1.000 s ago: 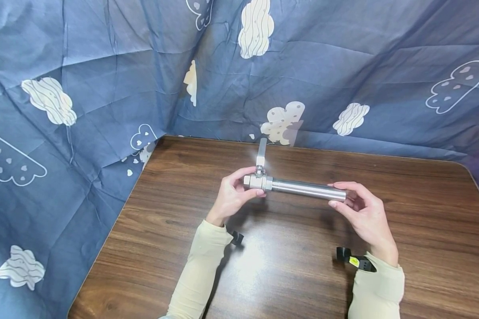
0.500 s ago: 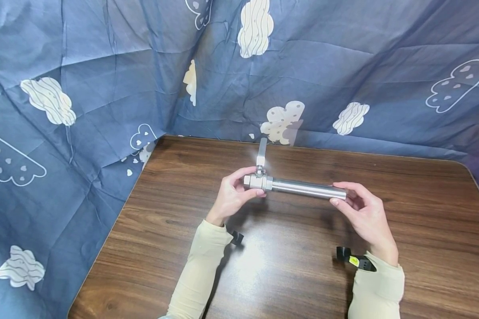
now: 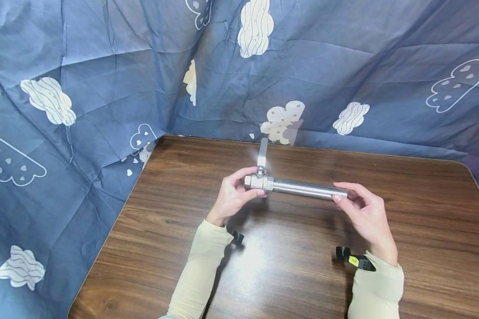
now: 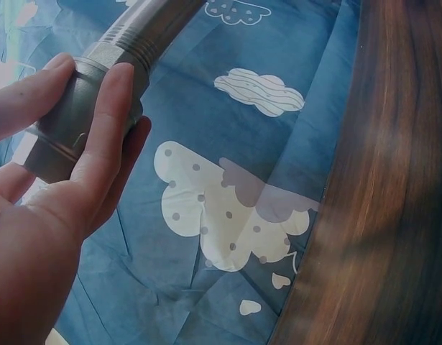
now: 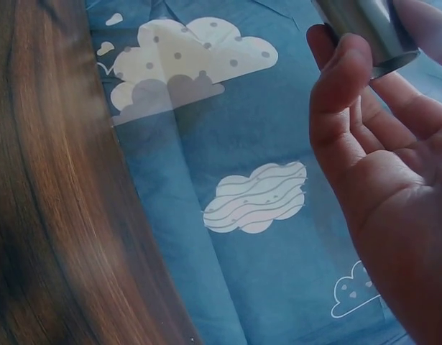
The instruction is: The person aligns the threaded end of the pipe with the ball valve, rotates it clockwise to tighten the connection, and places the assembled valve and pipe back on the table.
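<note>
My left hand (image 3: 230,197) grips a silver ball valve (image 3: 259,182) by its body, thumb below and fingers behind. The valve's flat lever (image 3: 263,153) points away toward the back of the table. A shiny metal pipe (image 3: 303,188) extends rightward from the valve, and in the left wrist view its threads (image 4: 131,44) show where it meets the hex end. At the pipe's free end, my right hand (image 3: 366,212) pinches it between thumb and fingers. The right wrist view shows the open pipe end (image 5: 375,36) inside those fingers. Both parts are held above the table.
A brown wood-grain table (image 3: 295,279) lies beneath the hands. Blue cloth (image 3: 223,88) printed with clouds hangs along the back and left edges. Each wrist wears a black camera mount, such as the right one (image 3: 355,260).
My right thumb has moved upward across the pipe's near side. The valve and pipe have shifted very slightly right. My left hand keeps the same grip.
</note>
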`<state>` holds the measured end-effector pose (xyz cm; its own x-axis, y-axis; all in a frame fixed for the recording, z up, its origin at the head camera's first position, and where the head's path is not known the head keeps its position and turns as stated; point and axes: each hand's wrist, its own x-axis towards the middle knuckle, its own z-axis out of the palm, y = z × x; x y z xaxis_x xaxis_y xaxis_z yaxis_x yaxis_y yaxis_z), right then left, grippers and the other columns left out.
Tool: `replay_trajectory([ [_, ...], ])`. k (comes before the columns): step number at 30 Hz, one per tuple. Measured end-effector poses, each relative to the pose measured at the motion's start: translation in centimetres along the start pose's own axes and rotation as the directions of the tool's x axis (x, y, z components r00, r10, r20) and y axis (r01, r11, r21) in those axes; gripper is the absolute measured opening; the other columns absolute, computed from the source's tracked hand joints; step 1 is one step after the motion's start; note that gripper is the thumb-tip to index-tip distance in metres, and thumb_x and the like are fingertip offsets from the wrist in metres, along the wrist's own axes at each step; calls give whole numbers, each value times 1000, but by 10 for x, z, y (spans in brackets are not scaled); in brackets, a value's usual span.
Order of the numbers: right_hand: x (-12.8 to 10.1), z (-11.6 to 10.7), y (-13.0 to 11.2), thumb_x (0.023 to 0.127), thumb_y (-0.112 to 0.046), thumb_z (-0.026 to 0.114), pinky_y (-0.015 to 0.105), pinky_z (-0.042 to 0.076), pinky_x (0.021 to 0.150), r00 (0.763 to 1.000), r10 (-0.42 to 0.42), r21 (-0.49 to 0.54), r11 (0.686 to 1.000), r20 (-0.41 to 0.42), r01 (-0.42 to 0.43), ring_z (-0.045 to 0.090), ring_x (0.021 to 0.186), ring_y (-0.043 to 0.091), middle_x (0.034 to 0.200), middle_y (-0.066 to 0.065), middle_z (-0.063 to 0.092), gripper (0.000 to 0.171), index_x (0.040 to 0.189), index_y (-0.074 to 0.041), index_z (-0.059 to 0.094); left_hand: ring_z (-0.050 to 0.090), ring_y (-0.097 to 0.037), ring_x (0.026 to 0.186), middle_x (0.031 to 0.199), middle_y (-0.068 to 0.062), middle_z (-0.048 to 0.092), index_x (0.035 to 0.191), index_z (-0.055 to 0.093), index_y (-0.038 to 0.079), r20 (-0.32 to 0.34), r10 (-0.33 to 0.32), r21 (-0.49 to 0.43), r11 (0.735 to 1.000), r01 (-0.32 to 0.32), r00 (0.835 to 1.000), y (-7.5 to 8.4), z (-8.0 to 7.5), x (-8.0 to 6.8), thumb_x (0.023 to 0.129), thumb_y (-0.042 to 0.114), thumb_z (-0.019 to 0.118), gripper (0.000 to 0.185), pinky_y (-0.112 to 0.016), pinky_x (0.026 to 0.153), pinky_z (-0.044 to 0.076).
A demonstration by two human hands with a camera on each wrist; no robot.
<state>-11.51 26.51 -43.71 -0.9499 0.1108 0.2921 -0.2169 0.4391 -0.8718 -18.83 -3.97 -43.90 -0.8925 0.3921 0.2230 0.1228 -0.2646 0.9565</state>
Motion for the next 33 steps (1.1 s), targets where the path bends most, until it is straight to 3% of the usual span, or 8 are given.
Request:
replay_trajectory([
  [6,0,1,-1,90,-5,66,15,53,52,999,34,6,999,-11,-34,61,61,3,74,-8,66,25,114,1,66,68,-12,83,114,-15,59,127,49,-14,7,7,-7,1000,-7,1000,0,1,0,75,-20,66,55,-33,77,64],
  [14,2,2,-1,90,-6,65,13,55,57,999,37,12,999,-21,-37,63,65,1,80,-17,66,25,114,0,66,67,-11,84,117,-25,57,127,50,-13,3,4,1,1000,-4,1000,0,0,0,75,-19,66,55,-31,78,64],
  [18,3,3,1,90,2,63,12,55,57,1000,-13,123,992,-7,14,63,67,2,90,-14,70,25,114,6,64,66,-9,85,122,-34,53,126,50,-15,4,29,26,999,-29,1000,0,0,0,74,-20,66,55,-28,78,64],
  [24,4,5,4,82,16,63,10,57,70,993,-116,329,939,26,101,66,84,5,113,-2,70,32,114,15,59,65,-8,86,123,-35,52,126,49,-15,10,42,29,999,-42,999,0,0,0,74,-20,65,55,-28,79,63],
  [29,3,4,2,73,23,68,12,57,85,988,-150,362,924,43,125,65,96,9,119,4,67,46,117,15,57,65,-10,86,123,-32,54,126,50,-14,0,41,46,998,-40,999,0,0,0,73,-19,67,56,-27,77,64],
  [33,3,3,0,70,24,70,13,56,90,988,-145,320,940,58,119,64,98,9,122,5,65,52,119,13,57,65,-10,85,122,-32,55,126,51,-13,-3,48,53,997,-48,999,0,-1,0,73,-19,68,56,-28,76,64],
])
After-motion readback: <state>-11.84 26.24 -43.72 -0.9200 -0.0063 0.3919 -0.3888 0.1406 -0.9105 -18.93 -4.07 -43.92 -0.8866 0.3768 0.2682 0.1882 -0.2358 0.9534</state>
